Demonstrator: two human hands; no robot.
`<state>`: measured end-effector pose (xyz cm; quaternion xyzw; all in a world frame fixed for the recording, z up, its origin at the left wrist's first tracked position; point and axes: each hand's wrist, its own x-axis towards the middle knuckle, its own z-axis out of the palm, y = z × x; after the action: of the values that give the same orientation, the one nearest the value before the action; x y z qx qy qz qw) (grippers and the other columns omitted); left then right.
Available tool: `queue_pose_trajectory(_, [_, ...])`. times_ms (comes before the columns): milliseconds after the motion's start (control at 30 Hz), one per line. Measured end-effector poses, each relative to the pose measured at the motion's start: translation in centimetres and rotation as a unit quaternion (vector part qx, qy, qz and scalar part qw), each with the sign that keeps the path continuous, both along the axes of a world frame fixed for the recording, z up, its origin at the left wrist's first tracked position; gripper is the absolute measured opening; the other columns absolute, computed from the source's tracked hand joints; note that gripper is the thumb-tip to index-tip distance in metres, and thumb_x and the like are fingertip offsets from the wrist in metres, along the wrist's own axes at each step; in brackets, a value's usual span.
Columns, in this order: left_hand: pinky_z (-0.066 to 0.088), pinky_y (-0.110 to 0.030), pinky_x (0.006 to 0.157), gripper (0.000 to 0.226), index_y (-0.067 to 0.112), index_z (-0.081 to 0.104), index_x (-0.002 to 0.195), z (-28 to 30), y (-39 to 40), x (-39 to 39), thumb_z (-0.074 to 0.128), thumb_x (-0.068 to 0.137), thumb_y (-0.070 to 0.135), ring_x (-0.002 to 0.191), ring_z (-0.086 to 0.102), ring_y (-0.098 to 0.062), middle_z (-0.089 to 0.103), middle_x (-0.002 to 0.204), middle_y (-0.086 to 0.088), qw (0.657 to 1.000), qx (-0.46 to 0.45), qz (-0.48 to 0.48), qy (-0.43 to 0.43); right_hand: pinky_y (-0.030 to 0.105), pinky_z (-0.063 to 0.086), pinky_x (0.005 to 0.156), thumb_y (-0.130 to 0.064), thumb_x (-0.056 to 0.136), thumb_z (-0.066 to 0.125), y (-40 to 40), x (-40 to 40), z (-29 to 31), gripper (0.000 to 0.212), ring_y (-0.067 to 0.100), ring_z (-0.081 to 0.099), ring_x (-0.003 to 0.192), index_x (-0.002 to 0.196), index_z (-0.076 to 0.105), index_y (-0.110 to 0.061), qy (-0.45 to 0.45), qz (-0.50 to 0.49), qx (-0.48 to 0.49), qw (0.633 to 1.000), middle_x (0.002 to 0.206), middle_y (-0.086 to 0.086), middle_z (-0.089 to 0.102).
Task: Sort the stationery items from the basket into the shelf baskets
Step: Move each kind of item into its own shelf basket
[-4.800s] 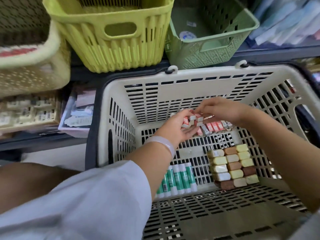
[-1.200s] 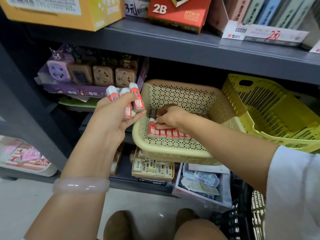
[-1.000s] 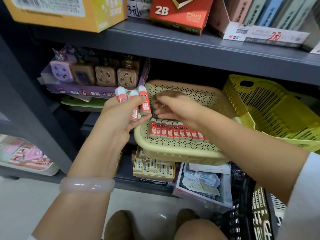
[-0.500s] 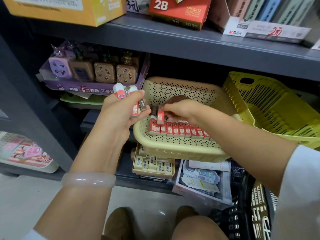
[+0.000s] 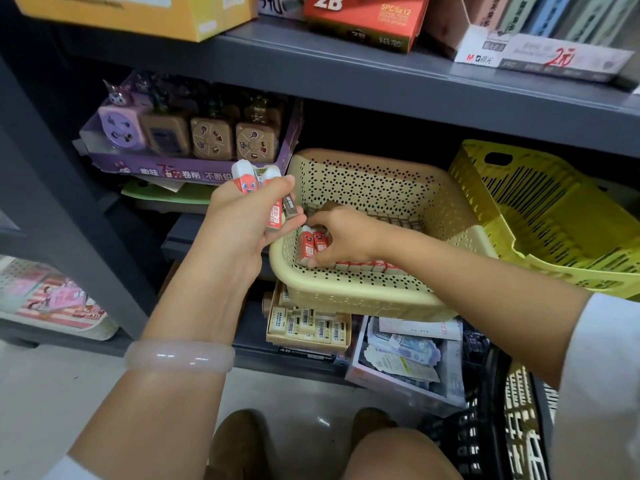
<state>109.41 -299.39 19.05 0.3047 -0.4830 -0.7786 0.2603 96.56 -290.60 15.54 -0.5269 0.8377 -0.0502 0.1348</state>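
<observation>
My right fingers (image 5: 313,263) pinched two red erasers (image 5: 312,244) — standing at the row's (image 5: 367,266) nine-o'clock end, inside the beige basket (image 5: 367,188). My left hand (image 5: 242,223) clenched a cluster of spare erasers (image 5: 258,188) just beside the basket's nine-o'clock rim. A yellow basket (image 5: 540,216) sat at three o'clock — tilted, on the same shelf (image 5: 381,84).

Grey shelf (image 5: 381,81): beige basket (image 5: 363,299), yellow basket (image 5: 554,216).

Beige basket (image 5: 363,296): open from above, rear floor bare; front row of erasers (image 5: 360,265) occupies near edge. Shelf board (image 5: 381,88) overhead; yellow basket (image 5: 554,237) crowding right.
</observation>
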Motion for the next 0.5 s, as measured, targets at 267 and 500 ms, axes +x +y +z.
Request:
queue_pose_trajectory(267, [0.058, -0.026, 0.061, 0.006, 0.009, 0.062, 0.085, -0.1, -0.1, 0.0, 0.067, 0.082, 0.010, 0.072, 0.068, -0.020, 0.065, 0.082, -0.009, 1.000, -0.017, -0.013, 0.005, 0.028, 0.043, 0.076, -0.044, 0.073, 0.072, -0.2, 0.3, -0.3, 0.059, 0.022, 0.055, 0.093, 0.115, 0.058, -0.004, -0.043, -0.037, -0.037, 0.998, 0.102, 0.009, 0.062])
queue_pose_trajectory(500, [0.058, -0.027, 0.063, 0.006, 0.009, 0.063, 0.085, 0.0, 0.0, 0.1, 0.067, 0.082, 0.010, 0.070, 0.069, -0.019, 0.066, 0.082, -0.010, 1.000, -0.014, -0.017, 0.014, 0.032, 0.053, 0.085, -0.026, 0.086, 0.064, 0.9, 0.5, 1.7, 0.056, 0.021, 0.065, 0.093, 0.135, 0.041, -0.011, -0.168, -0.080, -0.073, 0.980, 0.132, 0.011, 0.051])
